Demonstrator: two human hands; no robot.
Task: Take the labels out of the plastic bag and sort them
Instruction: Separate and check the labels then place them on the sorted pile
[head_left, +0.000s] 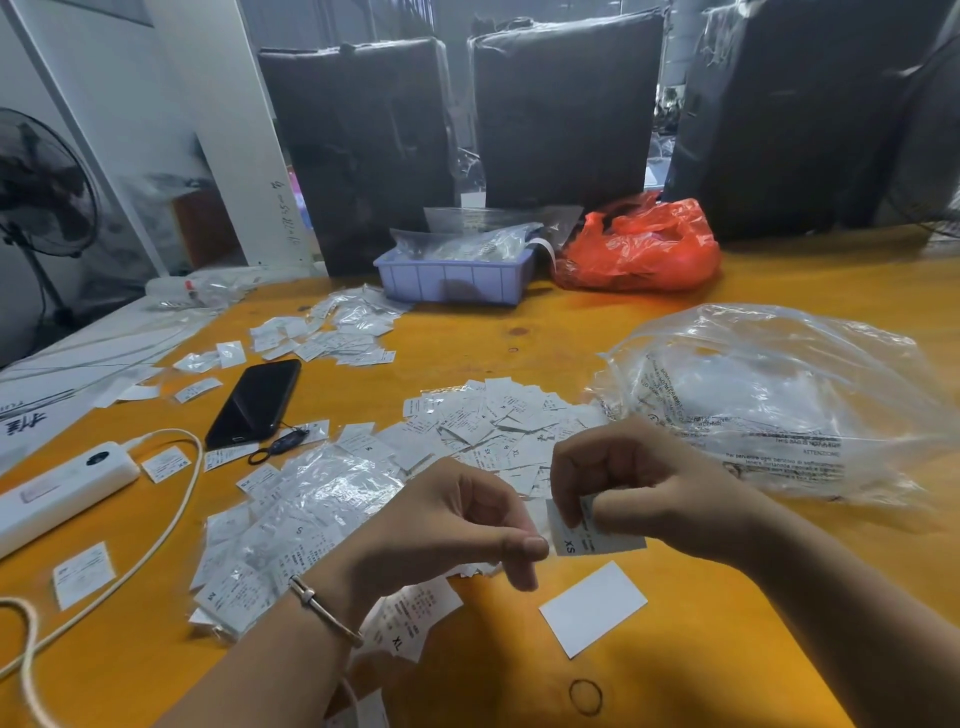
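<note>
Currently the right hand (639, 483) pinches a small white paper label printed "XS" (592, 538) between thumb and curled fingers, just above the orange tabletop (519, 675). Left hand (457, 525) sits just beside it, fingers curled, thumb and index tip pinched together right at the label's left edge; can't tell if it grips the label itself or a clear film on it. Thin metal bangle (324, 610) on the left wrist.

Blank white rectangular card (592, 608) lies flat directly below both hands, apart from them. White label marked "XL" (410, 621) lies under the left wrist.

Loose pile of white size labels (498, 421) is spread just beyond the hands, toward centre table. Heap of small crinkled clear sleeves with labels (291, 525) lies left of the left hand. Second scatter of white labels (332, 332) further back left, well apart.

Large crumpled clear plastic bag with printed warning text (769, 395) lies right of the right hand, near it, not touched.

Black smartphone (254, 402) face up left of centre. White power strip with cream cable (62, 491) at left edge. Lilac plastic tray (452, 280) and orange-red plastic bag (639, 247) at the back.
</note>
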